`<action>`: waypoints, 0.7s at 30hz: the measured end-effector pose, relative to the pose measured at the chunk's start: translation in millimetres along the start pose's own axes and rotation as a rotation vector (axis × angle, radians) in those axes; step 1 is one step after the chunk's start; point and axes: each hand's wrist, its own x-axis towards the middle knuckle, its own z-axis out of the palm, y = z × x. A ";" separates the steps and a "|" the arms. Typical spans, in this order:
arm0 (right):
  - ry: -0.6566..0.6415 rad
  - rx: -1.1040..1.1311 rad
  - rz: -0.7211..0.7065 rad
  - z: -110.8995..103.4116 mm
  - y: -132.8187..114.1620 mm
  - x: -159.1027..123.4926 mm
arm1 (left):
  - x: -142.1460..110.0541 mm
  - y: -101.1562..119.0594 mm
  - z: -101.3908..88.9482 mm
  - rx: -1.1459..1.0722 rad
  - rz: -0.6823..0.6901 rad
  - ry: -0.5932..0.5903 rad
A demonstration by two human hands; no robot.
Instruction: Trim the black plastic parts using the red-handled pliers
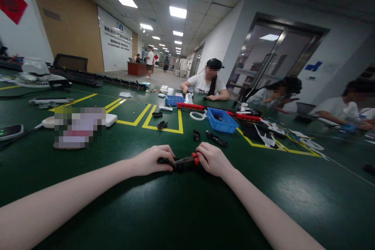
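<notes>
My left hand (155,159) is closed round a black plastic part (165,161) low over the green table. In my right hand (211,158) are the red handles of a pair of pliers (186,160). The metal jaws point left and reach the black part; whether they grip it I cannot tell. Just beyond my hands lie a small black piece (196,135) and a longer black piece (216,139). Two more black pieces, one nearer (162,125) and one farther (157,114), rest within a yellow taped outline.
A blue bin (222,120) stands beyond my right hand, beside a white ring (197,116) and a red strip (190,106). A phone (79,129) lies at left. Across the green table (187,211) sits a person in a cap (208,82); others sit at right.
</notes>
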 end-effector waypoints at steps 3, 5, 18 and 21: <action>-0.004 -0.029 0.005 -0.4 0.4 1.6 | -0.2 0.9 -0.5 0.001 0.004 0.002; 0.000 -0.039 0.001 -0.4 1.2 2.2 | 0.1 0.3 -0.9 0.001 0.012 0.002; 0.034 -0.022 -0.014 0.0 5.8 -1.4 | -0.2 -0.1 -1.2 -0.007 0.012 -0.006; 0.065 -0.020 -0.011 -1.0 6.3 -1.5 | -0.2 0.9 -2.1 -0.005 0.009 -0.009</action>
